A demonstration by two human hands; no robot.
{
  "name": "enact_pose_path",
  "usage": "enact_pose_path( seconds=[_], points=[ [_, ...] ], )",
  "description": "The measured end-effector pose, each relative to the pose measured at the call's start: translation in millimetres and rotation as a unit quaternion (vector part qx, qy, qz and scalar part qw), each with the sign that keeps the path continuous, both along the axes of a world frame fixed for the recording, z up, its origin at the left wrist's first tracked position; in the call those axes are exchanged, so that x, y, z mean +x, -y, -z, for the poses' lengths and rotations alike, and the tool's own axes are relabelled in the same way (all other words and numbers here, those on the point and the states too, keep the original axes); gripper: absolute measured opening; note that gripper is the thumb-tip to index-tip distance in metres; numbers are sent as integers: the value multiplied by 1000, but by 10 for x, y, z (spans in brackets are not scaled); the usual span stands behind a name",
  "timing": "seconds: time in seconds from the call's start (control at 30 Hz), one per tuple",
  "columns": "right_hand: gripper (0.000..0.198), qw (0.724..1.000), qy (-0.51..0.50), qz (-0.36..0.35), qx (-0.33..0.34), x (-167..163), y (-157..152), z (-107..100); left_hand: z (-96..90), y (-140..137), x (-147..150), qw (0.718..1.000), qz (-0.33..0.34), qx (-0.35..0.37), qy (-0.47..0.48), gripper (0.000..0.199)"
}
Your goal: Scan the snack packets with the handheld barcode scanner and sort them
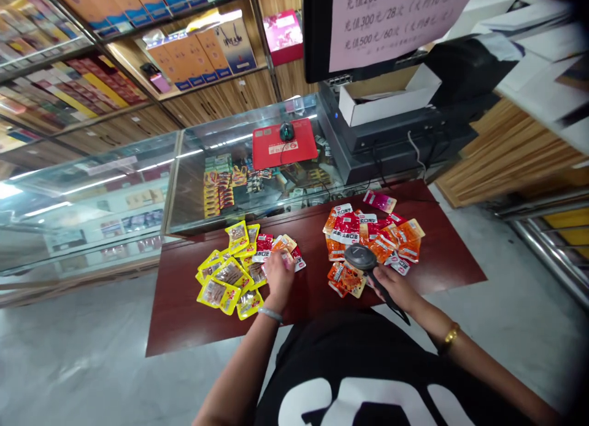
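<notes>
My right hand (391,283) is wrapped round the handle of a black barcode scanner (361,257). The scanner's head is over a pile of red and orange snack packets (398,240) on the right of the dark red tabletop (179,328). My left hand (280,275) is closed on a snack packet (286,243) in a small group of red and orange packets. Its fingertips are partly hidden among the packets. Just left of that hand lies a heap of yellow-edged clear snack packets (225,278), with brown food showing through.
Behind the tabletop stands a glass display counter (197,150) holding a red mat (264,153) and a mouse (286,131). A monitor back (317,33) with a pink notice and a dark cash-register base (354,162) stand at the upper right. Boxed goods (197,58) fill the shelves.
</notes>
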State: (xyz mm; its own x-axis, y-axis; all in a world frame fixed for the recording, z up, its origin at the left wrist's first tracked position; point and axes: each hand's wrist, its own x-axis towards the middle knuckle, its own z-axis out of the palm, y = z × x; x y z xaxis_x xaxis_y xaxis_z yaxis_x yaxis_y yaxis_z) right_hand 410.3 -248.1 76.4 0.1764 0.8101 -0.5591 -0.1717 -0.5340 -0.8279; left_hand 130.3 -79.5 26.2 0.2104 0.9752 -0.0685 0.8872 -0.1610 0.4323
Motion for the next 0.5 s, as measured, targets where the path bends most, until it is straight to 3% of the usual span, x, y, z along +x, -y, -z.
enact_pose_path(
  seconds=[0.1,0.17,0.23,0.33,0.5],
  points=[
    [54,1000,9,12,2,34,89,49,96,163,470,973,202,-113,11,32],
    [55,1000,9,14,0,21,127,57,153,306,771,957,252,-138,-36,44],
    [55,1000,6,14,-2,-2,153,55,196,425,990,952,252,-145,-93,54],
    [54,1000,4,11,2,-30,190,57,245,498,1115,951,244,-157,-111,51],
    [53,1000,6,4,6,-17,258,102,361,396,902,940,202,-274,18,38]
  ],
)
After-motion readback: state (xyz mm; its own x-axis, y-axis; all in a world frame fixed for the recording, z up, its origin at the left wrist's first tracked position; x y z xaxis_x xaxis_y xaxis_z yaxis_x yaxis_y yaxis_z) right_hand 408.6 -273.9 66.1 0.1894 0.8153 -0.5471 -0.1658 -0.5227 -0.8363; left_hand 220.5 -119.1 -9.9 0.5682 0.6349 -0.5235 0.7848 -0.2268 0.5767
